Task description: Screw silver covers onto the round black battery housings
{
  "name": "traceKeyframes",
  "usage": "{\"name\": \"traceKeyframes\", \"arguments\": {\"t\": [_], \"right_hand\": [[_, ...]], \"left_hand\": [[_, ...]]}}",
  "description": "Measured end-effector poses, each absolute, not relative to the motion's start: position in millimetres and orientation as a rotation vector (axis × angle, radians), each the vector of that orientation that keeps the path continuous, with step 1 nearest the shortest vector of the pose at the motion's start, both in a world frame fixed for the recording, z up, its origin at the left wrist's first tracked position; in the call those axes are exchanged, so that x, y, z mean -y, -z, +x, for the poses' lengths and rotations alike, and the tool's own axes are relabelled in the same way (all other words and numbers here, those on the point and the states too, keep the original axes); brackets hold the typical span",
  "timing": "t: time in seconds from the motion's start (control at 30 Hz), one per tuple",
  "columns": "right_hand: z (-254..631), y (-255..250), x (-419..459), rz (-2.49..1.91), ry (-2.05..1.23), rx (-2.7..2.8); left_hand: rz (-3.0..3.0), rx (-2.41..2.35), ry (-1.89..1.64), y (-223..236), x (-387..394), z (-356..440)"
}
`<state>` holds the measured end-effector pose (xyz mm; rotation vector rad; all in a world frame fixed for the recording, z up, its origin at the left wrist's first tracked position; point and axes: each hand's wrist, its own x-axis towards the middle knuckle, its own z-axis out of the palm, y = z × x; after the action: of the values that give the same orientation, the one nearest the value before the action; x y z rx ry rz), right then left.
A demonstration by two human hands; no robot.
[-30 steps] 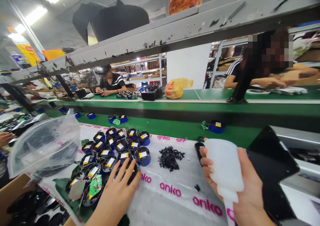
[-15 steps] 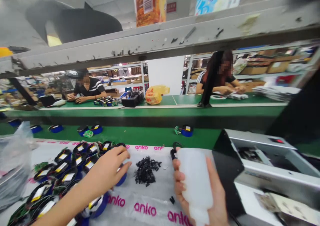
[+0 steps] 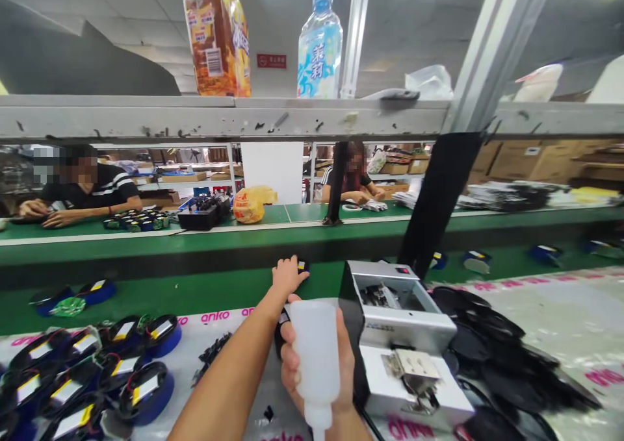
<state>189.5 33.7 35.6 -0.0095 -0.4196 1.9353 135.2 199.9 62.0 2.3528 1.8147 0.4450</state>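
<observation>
My left hand point(image 3: 287, 275) reaches far out over the green belt, its fingers and thumb closed around a small round housing point(image 3: 302, 265) that carries a pale, yellow-edged battery pack. Most of that housing is hidden behind the hand. Nearer to me, my right hand point(image 3: 345, 356) grips a white squeeze bottle point(image 3: 316, 347) tilted with its narrow neck downward. On the left of the bench sit several round blue housings point(image 3: 146, 395) with battery packs and wires. A heap of small black pieces point(image 3: 212, 356) is partly covered by my left forearm.
A metal machine point(image 3: 404, 337) stands right of the bottle. Beyond it lies a pile of flat black round parts point(image 3: 497, 350). More blue housings point(image 3: 97, 291) ride on the green belt point(image 3: 185, 291). A shelf point(image 3: 273, 119) with drink bottles crosses above; two people sit across.
My left hand has moved from beside the bench housings out to the housing on the belt and closed on it. The view has swung right, and the right hand still holds the bottle.
</observation>
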Motion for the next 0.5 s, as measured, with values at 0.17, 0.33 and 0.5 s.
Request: {"name": "traceKeyframes", "arguments": {"t": [0.17, 0.33, 0.5], "right_hand": [[202.8, -41.4, -37.4, 0.036, -1.901, 0.309], [209.2, -56.9, -31.0, 0.085, -1.844, 0.257], [207.4, -76.7, -18.4, -0.014, -1.797, 0.308]], "left_hand": [[2.321, -1.79, -0.413, -89.3, -192.3, 117.1], [2.35, -1.705, -0.537, -123.8, -118.9, 59.4], [2.293, -1.553, -0.518, -95.5, -1.0, 21.4]]}}
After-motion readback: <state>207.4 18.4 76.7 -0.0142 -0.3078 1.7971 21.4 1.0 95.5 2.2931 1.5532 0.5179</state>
